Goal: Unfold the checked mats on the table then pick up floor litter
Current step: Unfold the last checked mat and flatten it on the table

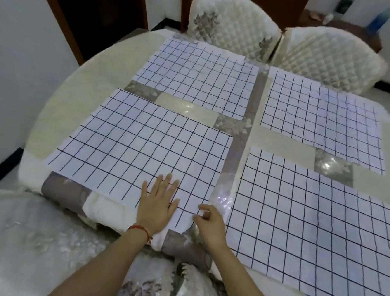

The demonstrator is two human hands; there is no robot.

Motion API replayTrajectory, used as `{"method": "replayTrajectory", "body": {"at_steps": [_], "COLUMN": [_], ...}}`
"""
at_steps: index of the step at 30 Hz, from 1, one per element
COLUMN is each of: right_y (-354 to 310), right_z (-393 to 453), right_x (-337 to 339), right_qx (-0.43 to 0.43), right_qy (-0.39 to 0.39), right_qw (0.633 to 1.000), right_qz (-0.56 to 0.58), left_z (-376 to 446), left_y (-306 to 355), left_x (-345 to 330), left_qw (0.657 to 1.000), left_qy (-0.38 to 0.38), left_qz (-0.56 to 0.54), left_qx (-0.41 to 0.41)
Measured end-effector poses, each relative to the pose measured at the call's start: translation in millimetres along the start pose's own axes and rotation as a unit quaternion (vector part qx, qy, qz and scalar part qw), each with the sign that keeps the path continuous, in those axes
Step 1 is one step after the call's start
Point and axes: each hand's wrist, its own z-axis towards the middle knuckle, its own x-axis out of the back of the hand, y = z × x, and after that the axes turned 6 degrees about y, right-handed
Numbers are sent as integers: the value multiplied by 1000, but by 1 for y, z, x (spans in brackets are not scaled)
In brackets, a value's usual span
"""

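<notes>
Several white checked mats with dark grid lines lie flat on the round table: near-left mat, near-right mat, far-left mat, far-right mat. My left hand presses flat, fingers spread, on the near edge of the near-left mat. My right hand pinches that mat's near right corner, which is slightly lifted at the table edge. No floor litter is visible.
Two quilted cream chairs stand at the far side. A chair with a floral cover sits at the near left, against the table. Bottles stand on a dark cabinet at the back right.
</notes>
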Motion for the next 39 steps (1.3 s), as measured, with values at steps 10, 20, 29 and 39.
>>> {"method": "replayTrajectory", "body": {"at_steps": [10, 20, 29, 39], "right_y": [-8, -14, 27, 7], "right_z": [-10, 1, 13, 7], "right_x": [9, -4, -25, 9], "right_qx": [54, 281, 308, 228], "right_qy": [-181, 28, -11, -98], "right_qw": [972, 902, 845, 872], "right_qz": [-138, -328, -437, -421], "left_z": [0, -1, 0, 0], "left_y": [1, 4, 3, 1], "left_x": [4, 11, 9, 6], "left_qw": [1000, 999, 998, 999], "left_qy": [5, -12, -7, -33], "left_qz": [20, 31, 60, 27], "left_qx": [-12, -5, -6, -5]}}
